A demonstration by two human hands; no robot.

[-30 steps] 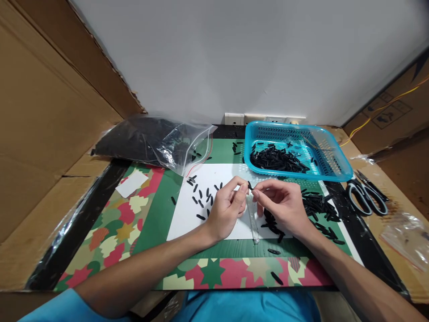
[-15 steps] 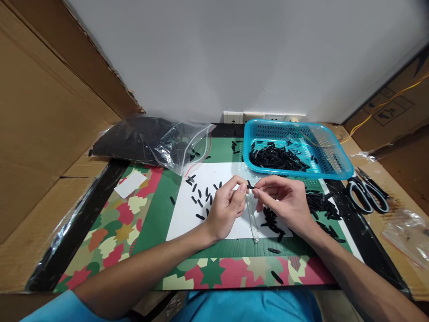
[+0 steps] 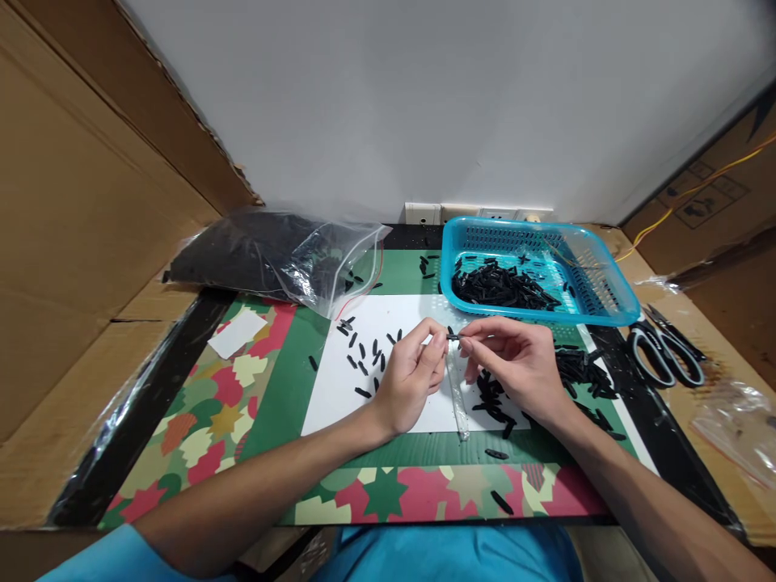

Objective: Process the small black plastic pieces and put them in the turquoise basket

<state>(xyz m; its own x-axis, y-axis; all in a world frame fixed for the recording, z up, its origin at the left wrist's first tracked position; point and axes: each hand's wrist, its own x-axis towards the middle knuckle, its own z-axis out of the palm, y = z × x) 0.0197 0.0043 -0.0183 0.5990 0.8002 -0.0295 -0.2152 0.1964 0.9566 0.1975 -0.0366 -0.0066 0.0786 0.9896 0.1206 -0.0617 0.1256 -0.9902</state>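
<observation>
My left hand [image 3: 412, 380] and right hand [image 3: 515, 368] pinch one small black piece [image 3: 453, 335] between fingertips — I'd keep it level, grip light.

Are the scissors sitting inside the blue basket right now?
No, the scissors lie on the table to the right of the blue basket, outside its rim.

Bare forearms, short bright-blue sleeve [image 3: 121, 554]
</observation>
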